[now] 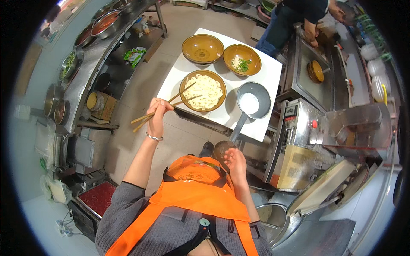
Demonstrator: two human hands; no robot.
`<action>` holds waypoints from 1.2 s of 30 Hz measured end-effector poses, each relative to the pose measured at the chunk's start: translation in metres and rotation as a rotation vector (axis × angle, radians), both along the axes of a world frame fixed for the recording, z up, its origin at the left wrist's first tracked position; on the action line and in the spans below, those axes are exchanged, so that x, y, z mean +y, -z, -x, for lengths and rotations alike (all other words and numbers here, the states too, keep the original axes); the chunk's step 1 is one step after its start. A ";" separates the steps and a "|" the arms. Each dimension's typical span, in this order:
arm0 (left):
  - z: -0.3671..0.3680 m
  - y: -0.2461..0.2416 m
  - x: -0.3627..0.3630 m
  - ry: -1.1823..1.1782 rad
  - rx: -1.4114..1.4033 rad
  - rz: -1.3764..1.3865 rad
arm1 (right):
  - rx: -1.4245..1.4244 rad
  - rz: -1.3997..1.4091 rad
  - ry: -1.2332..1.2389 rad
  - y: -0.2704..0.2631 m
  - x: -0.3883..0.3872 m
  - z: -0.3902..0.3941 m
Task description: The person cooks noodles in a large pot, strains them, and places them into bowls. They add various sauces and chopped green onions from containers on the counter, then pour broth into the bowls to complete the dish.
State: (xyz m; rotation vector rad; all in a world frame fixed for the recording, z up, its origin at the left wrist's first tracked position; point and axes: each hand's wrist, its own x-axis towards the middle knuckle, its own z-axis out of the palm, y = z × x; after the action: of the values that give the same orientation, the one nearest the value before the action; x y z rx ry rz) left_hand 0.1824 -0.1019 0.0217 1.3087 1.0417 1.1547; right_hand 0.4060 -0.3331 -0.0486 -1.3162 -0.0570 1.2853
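Observation:
My left hand (157, 115) grips a pair of wooden chopsticks (182, 92), their tips over a brown bowl of wide noodles (205, 92) on the white table (173, 76). Near the handle of a grey pan (264, 96) is my right hand (236, 161), fingers loosely curled; whether it touches anything is unclear. The pan holds white liquid (249, 103). Beside my right fingers lies a round, dark brown object (224, 150). Behind the noodles stands an empty brown bowl (202, 48), and to its right a smaller brown bowl (245, 52) with chopped greens and a pale minced ingredient.
A steel counter (88, 67) at left carries several metal bowls, one with red sauce (106, 24). Another person (298, 19) leans over a steel sink (307, 80) holding brown bowls (316, 71) at upper right. A steel machine (304, 121) stands right of the table.

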 end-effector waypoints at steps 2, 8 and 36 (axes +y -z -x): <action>0.009 0.026 0.015 -0.040 -0.213 0.125 | 0.269 0.000 0.108 -0.003 0.028 -0.011; 0.001 0.050 0.031 -0.106 -0.407 0.273 | 0.317 -0.077 -0.032 0.016 0.080 -0.049; -0.009 0.136 0.069 -0.202 -0.659 0.529 | -0.068 0.234 -0.308 -0.019 0.058 -0.088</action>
State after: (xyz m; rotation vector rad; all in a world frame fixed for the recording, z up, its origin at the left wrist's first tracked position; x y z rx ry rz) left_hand 0.1913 -0.0333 -0.1148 0.3652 0.8976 1.2268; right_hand 0.4944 -0.2747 -0.0295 -1.5970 -0.1665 1.5418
